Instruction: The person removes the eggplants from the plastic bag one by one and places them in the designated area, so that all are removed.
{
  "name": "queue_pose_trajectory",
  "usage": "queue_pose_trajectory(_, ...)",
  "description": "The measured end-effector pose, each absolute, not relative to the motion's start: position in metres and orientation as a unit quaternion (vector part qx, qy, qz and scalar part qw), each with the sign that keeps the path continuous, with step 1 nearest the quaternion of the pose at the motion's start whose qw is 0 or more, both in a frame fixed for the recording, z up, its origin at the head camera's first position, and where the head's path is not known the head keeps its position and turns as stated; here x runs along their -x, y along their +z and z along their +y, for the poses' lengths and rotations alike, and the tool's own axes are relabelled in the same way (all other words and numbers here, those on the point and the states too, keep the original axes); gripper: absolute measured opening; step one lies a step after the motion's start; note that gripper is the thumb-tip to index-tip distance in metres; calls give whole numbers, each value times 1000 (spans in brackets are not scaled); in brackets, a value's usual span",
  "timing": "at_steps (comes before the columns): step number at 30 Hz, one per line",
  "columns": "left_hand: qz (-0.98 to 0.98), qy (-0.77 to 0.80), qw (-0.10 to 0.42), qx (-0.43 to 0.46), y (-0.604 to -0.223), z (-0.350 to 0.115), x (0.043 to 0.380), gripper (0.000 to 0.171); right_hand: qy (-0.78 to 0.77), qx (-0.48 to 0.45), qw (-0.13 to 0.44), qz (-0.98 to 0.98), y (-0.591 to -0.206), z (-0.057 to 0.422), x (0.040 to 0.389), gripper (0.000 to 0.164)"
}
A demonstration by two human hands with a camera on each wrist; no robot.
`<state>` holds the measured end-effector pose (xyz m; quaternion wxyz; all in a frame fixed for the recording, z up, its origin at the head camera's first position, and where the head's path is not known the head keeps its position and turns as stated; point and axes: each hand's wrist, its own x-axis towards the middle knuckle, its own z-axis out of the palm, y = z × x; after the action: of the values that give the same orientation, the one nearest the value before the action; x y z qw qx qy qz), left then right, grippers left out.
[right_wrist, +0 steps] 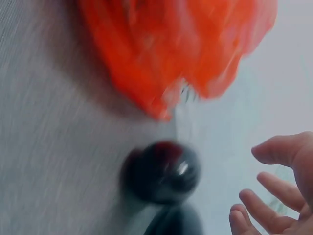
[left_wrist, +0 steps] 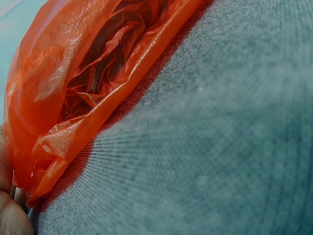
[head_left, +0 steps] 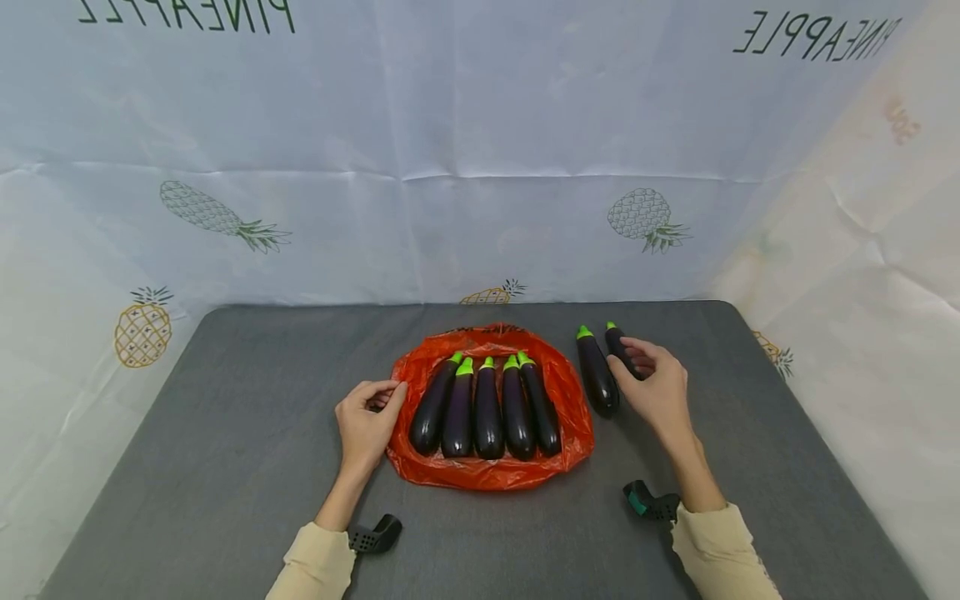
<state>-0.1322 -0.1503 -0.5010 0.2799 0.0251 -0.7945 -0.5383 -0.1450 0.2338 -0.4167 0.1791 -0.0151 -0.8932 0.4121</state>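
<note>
A red plastic bag (head_left: 495,475) lies spread on the table, its rim folded outward. Inside it, several dark purple eggplants (head_left: 488,417) with bright green stems lie side by side. My left hand (head_left: 369,421) pinches the bag's left edge between thumb and fingers; in the left wrist view the bag's rim (left_wrist: 46,181) bunches at the fingertips. To the right of the bag lie two more eggplants, a nearer one (head_left: 597,375) and a farther one (head_left: 617,342). Over the farther one, partly covering it, is my right hand (head_left: 656,383), thumb and fingers apart in the right wrist view.
The grey table (head_left: 247,433) has rounded back corners. Behind it hangs a pale curtain (head_left: 450,225) printed with pineapples. Each wrist wears a black mount, the left one (head_left: 377,535) near the bag's front left, the right one (head_left: 651,502) below the loose eggplants.
</note>
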Motion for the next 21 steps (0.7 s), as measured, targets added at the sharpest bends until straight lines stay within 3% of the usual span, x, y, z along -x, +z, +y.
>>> queue_pose_trajectory(21, -795, -539, 276, -27, -499, -149, 131, 6, 462, -85, 154, -869, -396, 187, 129, 36)
